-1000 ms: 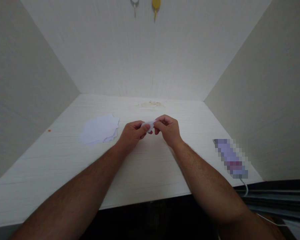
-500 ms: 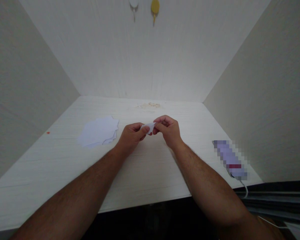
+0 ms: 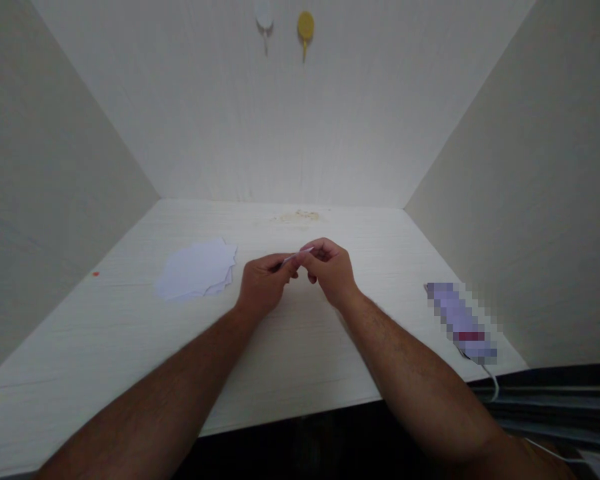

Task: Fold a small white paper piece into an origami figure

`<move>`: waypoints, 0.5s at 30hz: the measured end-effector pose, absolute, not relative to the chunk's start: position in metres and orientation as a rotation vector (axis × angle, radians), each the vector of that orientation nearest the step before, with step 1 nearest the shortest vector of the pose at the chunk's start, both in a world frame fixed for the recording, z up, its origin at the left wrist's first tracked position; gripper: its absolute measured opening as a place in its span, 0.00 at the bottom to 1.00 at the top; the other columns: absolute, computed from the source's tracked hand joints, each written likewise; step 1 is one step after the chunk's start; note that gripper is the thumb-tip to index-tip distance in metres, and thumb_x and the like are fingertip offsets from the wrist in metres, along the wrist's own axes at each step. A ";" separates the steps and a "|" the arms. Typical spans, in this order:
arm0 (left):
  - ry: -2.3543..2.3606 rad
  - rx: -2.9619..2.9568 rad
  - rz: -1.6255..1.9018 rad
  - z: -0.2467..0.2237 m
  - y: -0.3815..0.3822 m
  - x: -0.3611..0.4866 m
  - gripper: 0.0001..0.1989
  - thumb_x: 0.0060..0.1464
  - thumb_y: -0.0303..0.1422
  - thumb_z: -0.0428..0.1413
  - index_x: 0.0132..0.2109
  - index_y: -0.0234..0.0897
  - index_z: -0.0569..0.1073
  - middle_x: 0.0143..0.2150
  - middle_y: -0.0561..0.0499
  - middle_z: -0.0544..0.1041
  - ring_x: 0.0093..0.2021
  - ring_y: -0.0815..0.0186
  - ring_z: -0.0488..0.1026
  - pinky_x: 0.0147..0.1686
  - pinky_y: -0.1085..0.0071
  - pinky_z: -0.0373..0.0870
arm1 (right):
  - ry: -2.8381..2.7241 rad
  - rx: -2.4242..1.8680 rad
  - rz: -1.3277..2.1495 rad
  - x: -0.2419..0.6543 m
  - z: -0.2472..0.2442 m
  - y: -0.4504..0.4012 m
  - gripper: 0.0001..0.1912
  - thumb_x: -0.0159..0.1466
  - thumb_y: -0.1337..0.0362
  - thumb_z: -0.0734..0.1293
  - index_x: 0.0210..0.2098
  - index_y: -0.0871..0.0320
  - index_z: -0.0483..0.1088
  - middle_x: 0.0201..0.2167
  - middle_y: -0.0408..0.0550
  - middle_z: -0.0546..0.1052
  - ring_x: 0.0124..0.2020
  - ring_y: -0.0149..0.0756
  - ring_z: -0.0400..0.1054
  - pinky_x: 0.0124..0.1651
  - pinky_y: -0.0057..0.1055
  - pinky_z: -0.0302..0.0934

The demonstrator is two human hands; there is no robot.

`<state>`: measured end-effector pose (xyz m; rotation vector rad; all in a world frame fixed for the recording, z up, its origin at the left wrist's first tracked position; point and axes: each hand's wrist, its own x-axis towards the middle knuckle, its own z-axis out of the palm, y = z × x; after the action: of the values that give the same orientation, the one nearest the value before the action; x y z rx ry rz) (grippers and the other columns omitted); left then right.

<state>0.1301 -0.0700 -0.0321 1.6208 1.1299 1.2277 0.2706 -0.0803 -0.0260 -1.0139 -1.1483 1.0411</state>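
Small folded-looking white paper (image 3: 307,251) has just rolled: broad face showed half a second ago, now it's nearly edge-on, a thin pale strip. Reads as re-angling within the grip rather than a release; face is mostly hidden, so can't confirm shape or fold state. Left hand (image 3: 263,287) is closed on its left end, thumb on the near side; right hand (image 3: 333,270) pinches the right end, thumb and fingers together. Paper sits between the two, seemingly just over the middle of the desk (image 3: 290,353). Long axis runs roughly left to right, slightly slanted, right end toward the far side; no distinct front end visible, so can't call a heading. Loose stack of white sheets (image 3: 195,270) lies left of the left hand, pixelated flat item (image 3: 457,320) with a white cable (image 3: 497,385) well off to the right
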 end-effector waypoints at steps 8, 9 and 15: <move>1.139 1.643 1.198 -0.034 -0.069 0.128 0.15 0.52 0.45 0.60 0.29 0.37 0.79 0.23 0.53 0.75 0.23 0.70 0.67 0.25 0.74 0.63 | -1.124 -0.994 1.066 0.272 -0.024 -0.080 0.12 0.52 0.56 0.73 0.29 0.56 0.70 0.18 0.36 0.71 0.14 0.22 0.57 0.16 0.23 0.51; 1.145 1.643 1.190 -0.033 -0.069 0.128 0.15 0.52 0.44 0.60 0.28 0.37 0.79 0.22 0.53 0.74 0.23 0.70 0.67 0.25 0.74 0.63 | -1.121 -0.991 1.067 0.272 -0.024 -0.080 0.12 0.52 0.56 0.74 0.29 0.56 0.71 0.18 0.36 0.71 0.14 0.22 0.57 0.16 0.23 0.51; 1.158 1.647 1.167 -0.029 -0.071 0.127 0.15 0.52 0.42 0.60 0.25 0.37 0.77 0.20 0.54 0.72 0.22 0.72 0.65 0.23 0.75 0.61 | -1.113 -0.976 1.072 0.273 -0.025 -0.079 0.11 0.52 0.57 0.74 0.27 0.57 0.72 0.17 0.37 0.71 0.14 0.23 0.57 0.16 0.23 0.51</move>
<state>0.1272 -0.0709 -0.0293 1.6471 1.1576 1.1666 0.2728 -0.0792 -0.0250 -0.9765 -1.1134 1.0720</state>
